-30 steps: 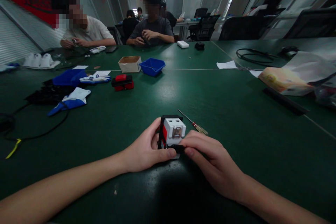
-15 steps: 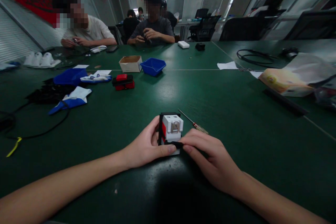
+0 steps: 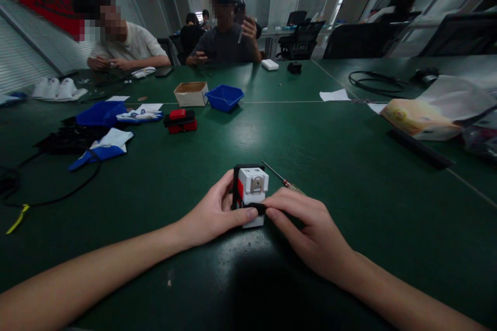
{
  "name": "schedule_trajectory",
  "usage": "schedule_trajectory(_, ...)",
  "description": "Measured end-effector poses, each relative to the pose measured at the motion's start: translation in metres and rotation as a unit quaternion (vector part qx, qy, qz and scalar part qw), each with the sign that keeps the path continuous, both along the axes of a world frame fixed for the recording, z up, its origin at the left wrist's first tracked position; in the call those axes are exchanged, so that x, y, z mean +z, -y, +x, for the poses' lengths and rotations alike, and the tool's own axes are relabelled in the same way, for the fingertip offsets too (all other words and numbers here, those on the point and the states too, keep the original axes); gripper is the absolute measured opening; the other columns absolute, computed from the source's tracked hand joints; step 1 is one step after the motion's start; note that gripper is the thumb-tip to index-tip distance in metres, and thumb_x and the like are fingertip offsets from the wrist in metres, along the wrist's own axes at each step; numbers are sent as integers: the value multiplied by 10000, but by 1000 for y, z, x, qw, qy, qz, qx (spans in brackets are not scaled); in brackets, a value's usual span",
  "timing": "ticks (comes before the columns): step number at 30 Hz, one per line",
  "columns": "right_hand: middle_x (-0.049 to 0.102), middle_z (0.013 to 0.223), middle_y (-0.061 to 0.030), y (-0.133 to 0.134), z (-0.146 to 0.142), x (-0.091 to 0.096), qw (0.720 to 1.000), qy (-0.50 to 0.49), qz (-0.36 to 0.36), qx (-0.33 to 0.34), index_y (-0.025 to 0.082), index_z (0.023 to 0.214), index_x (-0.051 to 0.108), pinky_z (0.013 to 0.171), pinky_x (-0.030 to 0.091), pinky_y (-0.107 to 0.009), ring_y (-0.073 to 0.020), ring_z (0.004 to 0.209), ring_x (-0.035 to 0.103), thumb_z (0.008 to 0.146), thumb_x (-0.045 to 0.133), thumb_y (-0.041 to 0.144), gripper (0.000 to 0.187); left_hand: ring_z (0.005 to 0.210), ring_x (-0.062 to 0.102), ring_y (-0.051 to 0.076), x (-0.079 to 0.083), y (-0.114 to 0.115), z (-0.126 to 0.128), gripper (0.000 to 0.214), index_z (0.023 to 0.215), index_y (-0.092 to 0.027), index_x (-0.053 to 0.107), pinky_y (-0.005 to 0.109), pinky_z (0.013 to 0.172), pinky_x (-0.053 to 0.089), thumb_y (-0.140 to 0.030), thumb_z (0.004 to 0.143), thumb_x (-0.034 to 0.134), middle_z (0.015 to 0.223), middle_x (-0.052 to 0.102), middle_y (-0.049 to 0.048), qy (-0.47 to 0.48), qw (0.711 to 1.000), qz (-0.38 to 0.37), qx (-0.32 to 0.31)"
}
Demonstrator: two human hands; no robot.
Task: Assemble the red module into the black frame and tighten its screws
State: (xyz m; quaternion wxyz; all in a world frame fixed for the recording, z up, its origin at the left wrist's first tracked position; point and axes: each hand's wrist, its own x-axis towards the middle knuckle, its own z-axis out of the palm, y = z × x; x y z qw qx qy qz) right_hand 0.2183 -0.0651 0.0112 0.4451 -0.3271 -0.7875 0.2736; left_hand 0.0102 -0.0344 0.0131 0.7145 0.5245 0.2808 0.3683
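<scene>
On the green table (image 3: 334, 207) stands a small white box-shaped device (image 3: 254, 199) with a black frame along its left side, a red patch and a metal plate on the face toward me. My left hand (image 3: 217, 209) is closed around the frame side, its thumb lying across the front. A short black strip (image 3: 254, 206) runs across the device under that thumb. My right hand (image 3: 301, 222) pinches the strip's right end between thumb and index finger. Just beyond the right hand lies a screwdriver (image 3: 285, 182), its handle partly hidden by the knuckles.
A red and black case (image 3: 180, 121), a cardboard box (image 3: 191, 94) and a blue bin (image 3: 225, 98) stand farther back. Gloves (image 3: 106, 145) and a black cable (image 3: 58, 201) lie left. A black bar (image 3: 419, 149) and a plastic bag (image 3: 446, 106) are right. Two people sit opposite.
My hands keep the same hold on the device and the strip. The whole view has shifted slightly. Across the table, one person has raised a hand.
</scene>
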Motion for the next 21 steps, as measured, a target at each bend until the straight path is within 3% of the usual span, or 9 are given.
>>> schedule_trajectory(9,690,908,-28,-1,0,3,1000,0,10,10,208,1099,702,758,528,-251,-130,821,646,975,550,117,217,1336,548,311,-1,0,0,590,1293,-202,509,467,1153,393,-192,789,816,1359,621,124,1,1000,-6,-3)
schedule_trajectory(15,695,853,-39,0,0,6,1000,9,18,10,197,1054,710,693,544,-265,-150,761,655,972,539,127,202,1289,585,303,2,0,0,590,1282,-199,509,453,1115,429,-186,781,821,1316,639,117,5,1000,-12,-14)
schedule_trajectory(21,701,815,-27,2,0,4,999,16,-23,-18,188,975,671,654,554,-250,-133,701,664,953,573,154,106,1249,607,293,2,0,1,554,1243,-201,529,456,1109,423,-194,775,826,1296,646,114,7,1000,-10,-9)
